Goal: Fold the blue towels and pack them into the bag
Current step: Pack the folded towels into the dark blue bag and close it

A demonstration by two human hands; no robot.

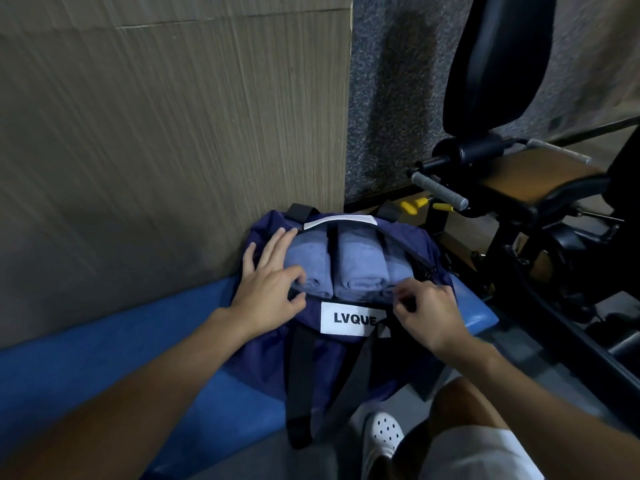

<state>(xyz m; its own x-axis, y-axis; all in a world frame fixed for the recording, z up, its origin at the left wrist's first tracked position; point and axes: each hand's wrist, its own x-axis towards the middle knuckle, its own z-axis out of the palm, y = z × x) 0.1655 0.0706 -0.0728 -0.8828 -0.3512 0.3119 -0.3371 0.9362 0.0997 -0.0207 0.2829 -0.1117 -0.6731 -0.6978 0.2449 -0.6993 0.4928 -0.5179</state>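
**Towels packed in the bag**

Three rolled blue towels (360,268) lie side by side inside the open bag (270,358). The left hand (270,292) rests spread on the bag's leftmost towel; the right hand (429,313) pinches its near rim. The bag sits on the bench (104,368).

Navy bag (263,362) sits on the right end of the blue bench (104,368), mouth unzipped and facing up. Three light-blue towels (360,268), each rolled or folded into a bundle, lie side by side inside the mouth; the rightmost is partly hidden. A white "LVQUE" label (349,318) marks the near face. Black straps (299,375) hang over the bench's front edge.
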